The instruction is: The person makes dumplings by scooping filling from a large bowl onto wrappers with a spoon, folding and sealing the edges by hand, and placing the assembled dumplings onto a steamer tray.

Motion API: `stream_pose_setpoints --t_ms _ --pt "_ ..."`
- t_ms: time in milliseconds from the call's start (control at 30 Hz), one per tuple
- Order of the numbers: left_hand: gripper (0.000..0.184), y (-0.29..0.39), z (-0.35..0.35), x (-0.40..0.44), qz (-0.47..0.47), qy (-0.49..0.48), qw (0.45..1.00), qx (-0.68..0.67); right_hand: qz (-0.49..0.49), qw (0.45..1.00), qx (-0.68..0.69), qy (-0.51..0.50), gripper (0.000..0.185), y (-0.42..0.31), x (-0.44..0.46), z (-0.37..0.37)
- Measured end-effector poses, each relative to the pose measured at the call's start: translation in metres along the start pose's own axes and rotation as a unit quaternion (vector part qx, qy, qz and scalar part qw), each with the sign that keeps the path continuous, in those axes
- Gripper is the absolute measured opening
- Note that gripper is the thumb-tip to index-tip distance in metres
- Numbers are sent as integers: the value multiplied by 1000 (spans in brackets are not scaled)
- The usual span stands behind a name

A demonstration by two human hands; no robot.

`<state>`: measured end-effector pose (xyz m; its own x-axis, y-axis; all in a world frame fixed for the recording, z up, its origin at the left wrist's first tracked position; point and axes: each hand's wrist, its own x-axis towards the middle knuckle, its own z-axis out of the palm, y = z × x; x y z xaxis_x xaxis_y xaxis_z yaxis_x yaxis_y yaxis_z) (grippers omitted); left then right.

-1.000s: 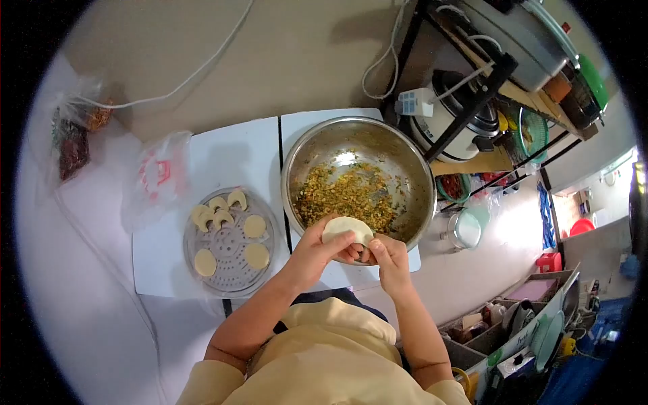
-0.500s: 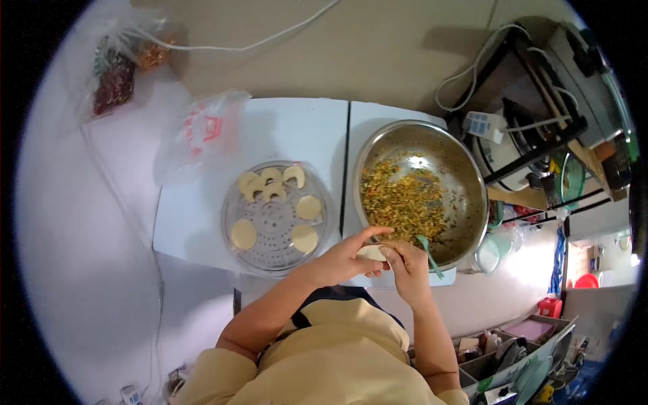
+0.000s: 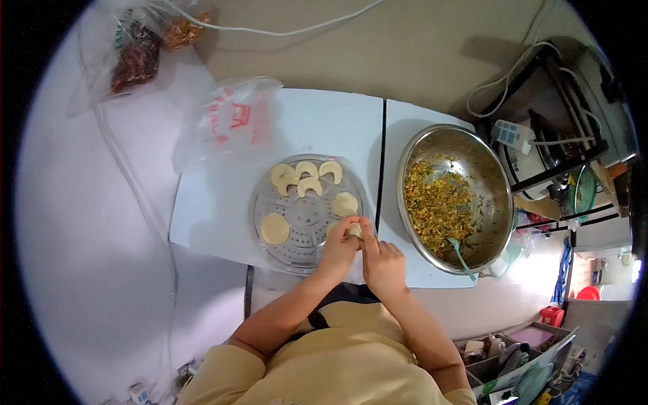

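Note:
My left hand (image 3: 339,252) and my right hand (image 3: 385,267) are close together in front of my body, fingers closed around a pale dumpling (image 3: 356,231) and pinching its edge. Fingers cover much of it. Behind them lies a round perforated tray (image 3: 308,255). Several crescent-shaped dumplings (image 3: 310,187) sit at its far side. Flat round dough wrappers (image 3: 275,229) lie on it too, one partly hidden by my left hand. To the right stands a large metal bowl (image 3: 496,169) of chopped filling (image 3: 439,206), a green spoon (image 3: 462,259) leaning on its near rim.
A clear plastic bag with red print (image 3: 239,116) lies behind the tray on the white table (image 3: 331,115). More bagged food (image 3: 137,64) is at the far left. A black-framed rack (image 3: 560,169) holds appliances and a power strip (image 3: 514,136) beyond the bowl.
Both hands have moved left, from the bowl's near edge to the tray's near right side, carrying the dumpling. Their fingers now close more tightly over it. The view has shifted.

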<state>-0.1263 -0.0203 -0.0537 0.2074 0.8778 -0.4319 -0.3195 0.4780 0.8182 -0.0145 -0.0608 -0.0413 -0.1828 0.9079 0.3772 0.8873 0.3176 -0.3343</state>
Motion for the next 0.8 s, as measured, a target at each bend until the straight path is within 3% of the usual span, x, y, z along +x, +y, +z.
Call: stream_pose_setpoints --t_ms 33,100,167,233,267,333,367,433,667,767,800 --pt "39 1 -14 4 0 0 1000 1 1 1000 1 0 44 -4 1 -5" --pt "39 -4 -50 20 142 13 977 159 64 994 57 -70 42 -9 1 -19" --pt "35 2 -85 35 253 114 928 251 80 992 88 -49 40 -1 -8 -21" --pt "28 16 -107 38 294 201 883 307 98 988 118 -27 37 3 -17 -24" --pt "28 19 -115 41 294 198 883 309 120 986 113 -38 34 3 -20 -28" --pt "26 19 -128 49 293 260 804 449 151 980 119 -45 29 1 -25 -30" --pt "26 18 -132 54 292 258 803 450 153 980 119 -44 29 0 -27 -30" --pt "28 19 -135 61 306 273 735 539 165 978 117 -59 29 -2 -31 -30" --pt "26 25 -130 60 293 265 733 553 187 973 131 -38 27 -8 -38 -40" --pt "26 31 -142 44 301 272 753 517 210 968 131 -42 26 -5 -44 -49" --pt "27 34 -157 39 264 235 783 512 215 966 141 -14 25 -3 -46 -51"
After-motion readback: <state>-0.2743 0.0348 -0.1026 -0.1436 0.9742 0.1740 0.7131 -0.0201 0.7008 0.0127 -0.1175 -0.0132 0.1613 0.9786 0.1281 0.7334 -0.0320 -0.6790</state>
